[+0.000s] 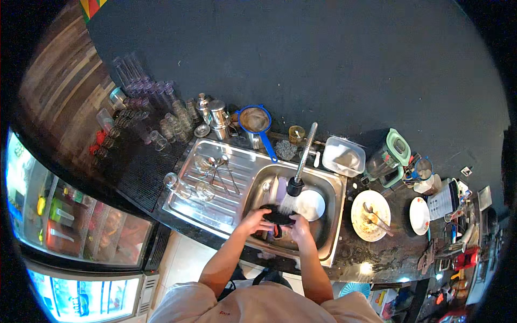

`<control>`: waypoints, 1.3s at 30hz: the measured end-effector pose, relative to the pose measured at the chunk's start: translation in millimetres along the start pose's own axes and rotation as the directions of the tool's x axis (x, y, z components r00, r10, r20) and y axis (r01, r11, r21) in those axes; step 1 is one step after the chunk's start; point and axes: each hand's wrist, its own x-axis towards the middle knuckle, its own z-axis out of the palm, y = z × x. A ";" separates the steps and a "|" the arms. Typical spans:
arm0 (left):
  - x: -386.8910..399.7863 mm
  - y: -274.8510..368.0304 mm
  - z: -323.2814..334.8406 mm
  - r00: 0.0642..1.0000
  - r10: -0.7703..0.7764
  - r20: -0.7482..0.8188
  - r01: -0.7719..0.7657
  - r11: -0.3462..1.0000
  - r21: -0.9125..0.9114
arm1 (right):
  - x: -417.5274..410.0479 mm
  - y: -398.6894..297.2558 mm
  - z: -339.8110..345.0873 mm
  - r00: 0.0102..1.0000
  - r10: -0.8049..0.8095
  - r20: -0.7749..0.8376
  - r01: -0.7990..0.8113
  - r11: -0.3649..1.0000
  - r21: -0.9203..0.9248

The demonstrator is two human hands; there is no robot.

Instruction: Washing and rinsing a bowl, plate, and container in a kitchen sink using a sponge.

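Note:
My left hand (pixel 255 221) and my right hand (pixel 299 226) hold a dark, shallow round dish (pixel 278 214) between them, over the stainless-steel sink (pixel 333 189). Water sprays onto it from the black head of a spring-necked faucet (pixel 295 187). Beyond the dish, a white bowl (pixel 311 205) lies in the basin, with pale dishes leaning at the basin's left side. Small items, one of them orange and black, show below the dish; what they are I cannot tell.
Spoons (pixel 220 167) and glass vessels (pixel 177 185) lie on the drainboard. Behind the sink are a blue-rimmed strainer (pixel 255 120) and a clear plastic container (pixel 344 156). To the right stand a soiled plate with cutlery (pixel 370 230) and a green-lidded blender jug (pixel 387 155). Glasses crowd the far left.

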 end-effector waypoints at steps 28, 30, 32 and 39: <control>-109.6 206.9 -397.0 0.460 0.283 -0.842 -0.692 0.708 -0.140 | -70.3 75.3 67.1 0.784 -0.353 -0.511 0.275 0.935 -0.223; -92.4 199.7 -393.4 0.485 0.299 -0.822 -0.688 0.711 -0.147 | -55.0 79.4 23.1 0.779 -0.422 -0.464 0.378 0.906 -0.191; -88.1 197.1 -385.9 0.478 0.308 -0.822 -0.704 0.694 -0.149 | -59.8 75.9 5.1 0.820 -0.462 -0.337 0.450 0.885 -0.119; -98.8 203.4 -398.1 0.062 0.660 -0.749 -0.718 0.551 0.426 | -59.9 57.9 -4.4 0.774 -0.395 -0.496 0.401 0.911 -0.100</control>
